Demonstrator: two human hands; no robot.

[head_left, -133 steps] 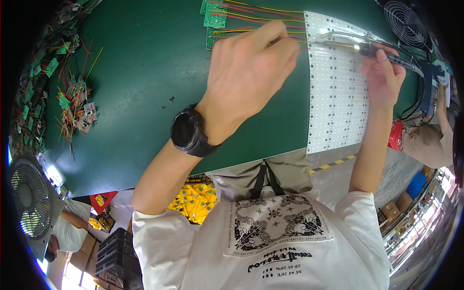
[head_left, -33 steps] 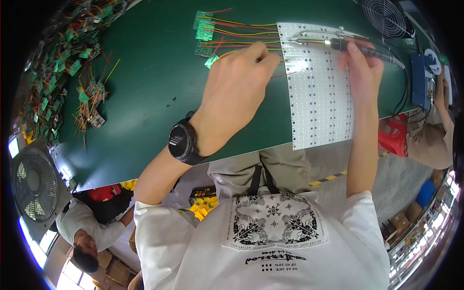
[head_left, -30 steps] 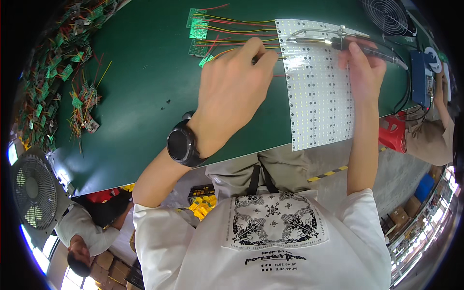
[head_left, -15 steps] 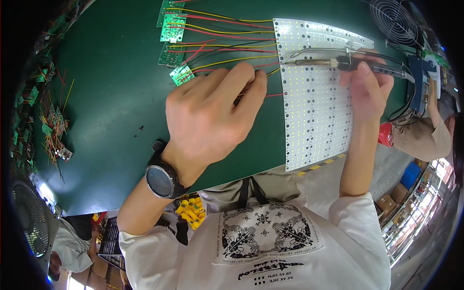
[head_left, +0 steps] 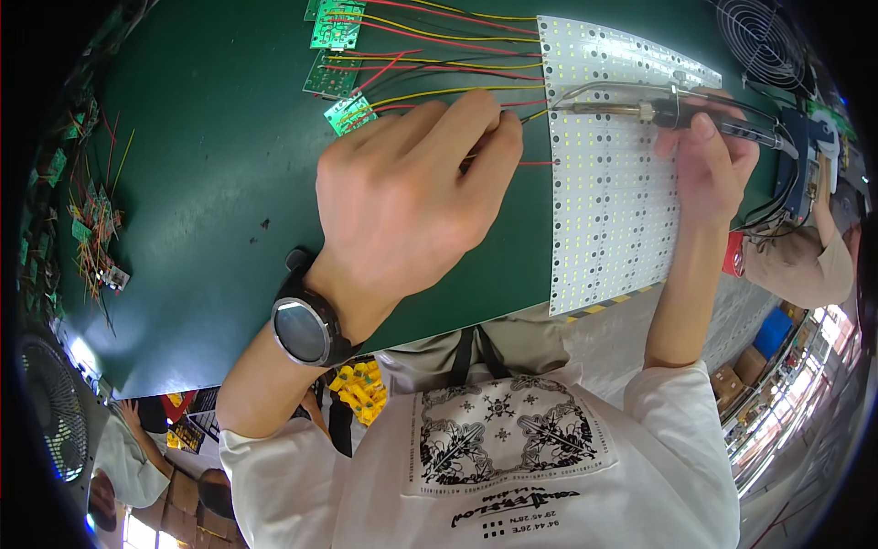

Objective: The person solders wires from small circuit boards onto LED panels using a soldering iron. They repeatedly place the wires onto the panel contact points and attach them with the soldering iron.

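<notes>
My left hand (head_left: 412, 197) is closed in a pinch on a thin yellow wire (head_left: 533, 116), whose end meets the left edge of a white LED panel (head_left: 608, 215). My right hand (head_left: 713, 174) grips a soldering iron (head_left: 675, 113) with a thin metal tube along it. The iron's tip points left and sits at the panel's edge, by that wire's end. Below it, a red wire (head_left: 538, 164) runs from the panel toward my left fingers. Behind my knuckles lies a small green circuit board (head_left: 350, 113), its wires partly hidden by the hand.
More green circuit boards (head_left: 335, 33) lie farther back, wired to the panel. Bundles of wired boards (head_left: 96, 229) sit at the left of the green table (head_left: 201, 302). A round fan grille (head_left: 764, 41) and a blue soldering unit (head_left: 798, 151) stand at right. Other people sit nearby.
The panel and boards appear slightly higher and farther right in the picture. Both hands keep their grips, and the iron stays at the panel's edge. At lower left, another person has shifted.
</notes>
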